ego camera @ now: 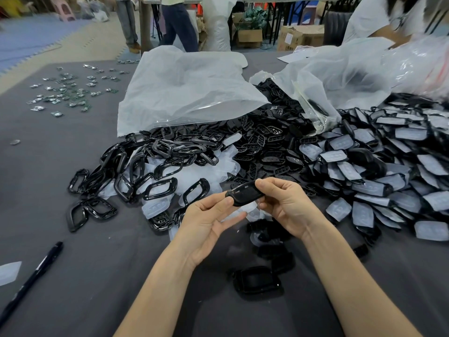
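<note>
Head view: black oval plastic fob shell (245, 194) is held up over the grey cloth table (73, 239), near my chest. Left hand (209, 220) pinches one end and right hand (286, 207) the other, probably so I can turn and inspect it. White plastic sack (184, 88) spills glossy black frames (145, 164). Clear plastic bag (340, 76) spills black button grids (262, 142).

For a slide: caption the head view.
Left hand and right hand pinch a black shell before a heap of black frames.
</note>
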### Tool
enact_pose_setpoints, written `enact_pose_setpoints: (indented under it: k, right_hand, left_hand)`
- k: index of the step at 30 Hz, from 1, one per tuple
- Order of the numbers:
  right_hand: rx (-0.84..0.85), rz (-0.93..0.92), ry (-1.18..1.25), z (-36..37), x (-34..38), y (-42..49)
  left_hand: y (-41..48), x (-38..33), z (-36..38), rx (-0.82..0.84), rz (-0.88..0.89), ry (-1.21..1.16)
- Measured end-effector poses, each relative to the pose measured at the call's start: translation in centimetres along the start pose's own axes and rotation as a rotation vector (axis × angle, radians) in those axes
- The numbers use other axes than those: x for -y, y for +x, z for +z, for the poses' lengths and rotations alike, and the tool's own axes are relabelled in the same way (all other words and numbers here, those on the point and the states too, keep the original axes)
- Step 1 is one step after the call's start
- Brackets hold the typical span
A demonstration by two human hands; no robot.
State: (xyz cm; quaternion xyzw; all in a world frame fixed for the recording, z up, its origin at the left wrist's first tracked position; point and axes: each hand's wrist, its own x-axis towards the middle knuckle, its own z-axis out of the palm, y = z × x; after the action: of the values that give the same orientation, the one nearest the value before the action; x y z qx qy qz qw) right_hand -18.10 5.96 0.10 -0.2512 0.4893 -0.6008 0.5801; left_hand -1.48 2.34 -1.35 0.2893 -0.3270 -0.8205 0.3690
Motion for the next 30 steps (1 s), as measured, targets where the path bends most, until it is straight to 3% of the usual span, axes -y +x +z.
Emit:
enact_pose_setpoints:
  k: [12,17,21,26,30]
  right_hand:
    - [0.028,0.033,-0.033,0.0,-0.1,-0.1]
    - [-0.136,0.266,0.249,0.9,0.0,0.0]
    - [-0.151,0.323,0.333,1.3,0.1,-0.2]
    - [-0.104,0.345,0.373,1.3,0.1,-0.3]
    - [-0.056,0.265,0.236,1.3,-0.4,-0.1]
  left_hand:
    - [0.1,-0.1,-0.1,0.002,0.052,-0.042]
    - [0.2,-0.1,0.0,-0.045,0.06,-0.068]
    - [0.3,-0.1,0.0,-0.055,0.072,-0.082]
    - [0.4,0.1,-0.1,-0.06,0.096,-0.048]
    - [0.4,0.1,-0.7,-0.064,0.131,-0.016]
